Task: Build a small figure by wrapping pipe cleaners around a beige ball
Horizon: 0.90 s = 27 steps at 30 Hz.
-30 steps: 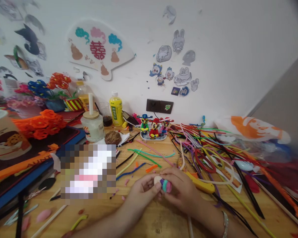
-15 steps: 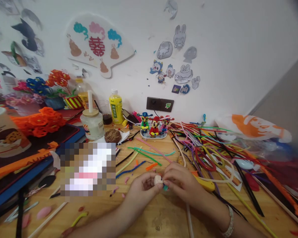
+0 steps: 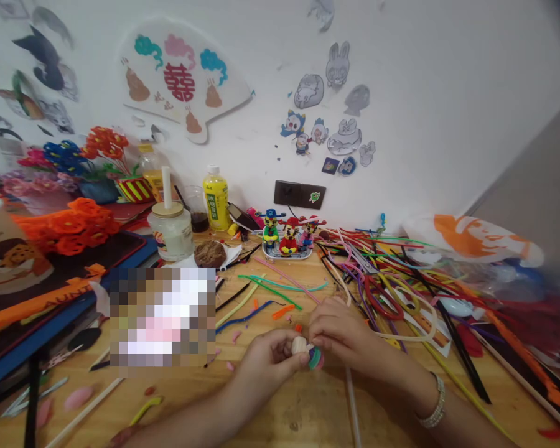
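Observation:
A small craft piece (image 3: pixel 299 346) with a cream ridged top and a teal and pink part hangs low over the wooden table. My left hand (image 3: pixel 274 358) pinches its cream part between thumb and fingers. My right hand (image 3: pixel 336 330), with a beaded bracelet on its wrist, has its fingers pressed together at the right side of the piece, by the teal part. Whatever the right fingertips grip is too small to make out. A bit of orange shows just above the piece.
Three small figures stand on a tray (image 3: pixel 287 254) at the back. Tangled fuzzy stems (image 3: pixel 378 292) cover the right side. A glass jar (image 3: pixel 172 233), a yellow bottle (image 3: pixel 216 202) and a brown round item (image 3: pixel 210 254) stand back left. Stem scraps (image 3: pixel 245 318) lie behind my hands.
More of the teal and pink part now shows below my fingers. My right hand has shifted slightly up from the piece, and the view has moved a little.

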Motion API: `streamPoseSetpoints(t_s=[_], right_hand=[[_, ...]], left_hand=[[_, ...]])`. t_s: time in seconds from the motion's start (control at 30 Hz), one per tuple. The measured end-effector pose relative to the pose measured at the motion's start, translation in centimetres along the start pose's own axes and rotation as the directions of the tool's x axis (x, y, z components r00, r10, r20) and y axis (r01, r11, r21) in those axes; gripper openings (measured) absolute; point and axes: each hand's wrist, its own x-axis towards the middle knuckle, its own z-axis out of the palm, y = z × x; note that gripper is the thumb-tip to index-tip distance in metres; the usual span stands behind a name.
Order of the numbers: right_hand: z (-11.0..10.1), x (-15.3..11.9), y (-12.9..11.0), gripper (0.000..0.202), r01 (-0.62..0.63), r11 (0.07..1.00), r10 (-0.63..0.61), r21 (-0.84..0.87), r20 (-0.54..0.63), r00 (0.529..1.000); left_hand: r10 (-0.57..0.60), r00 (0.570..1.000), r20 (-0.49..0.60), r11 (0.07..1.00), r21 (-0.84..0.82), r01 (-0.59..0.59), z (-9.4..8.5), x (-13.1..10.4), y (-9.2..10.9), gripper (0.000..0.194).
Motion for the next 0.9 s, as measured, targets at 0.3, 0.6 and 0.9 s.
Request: streamPoseSetpoints(t_s=[0.3,0.6,0.9], right_hand=[[-0.1,0.2,-0.1,0.034,-0.014,0.998,0.014,-0.058,-0.003,1.0],[-0.3,0.1,-0.3,0.025,0.017,0.998,-0.014,-0.055,0.046,0.999],[-0.3,0.1,-1.2,0.016,0.017,0.992,-0.011,-0.121,0.05,0.999]], left_hand=[[-0.014,1.0,-0.008,1.0,-0.019,0.014,-0.1,0.2,-0.3,0.02],[-0.012,1.0,0.019,0.999,-0.045,0.013,0.0,0.0,0.1,0.022],[-0.118,0.993,0.025,0.99,-0.08,0.12,-0.2,0.4,-0.2,0.037]])
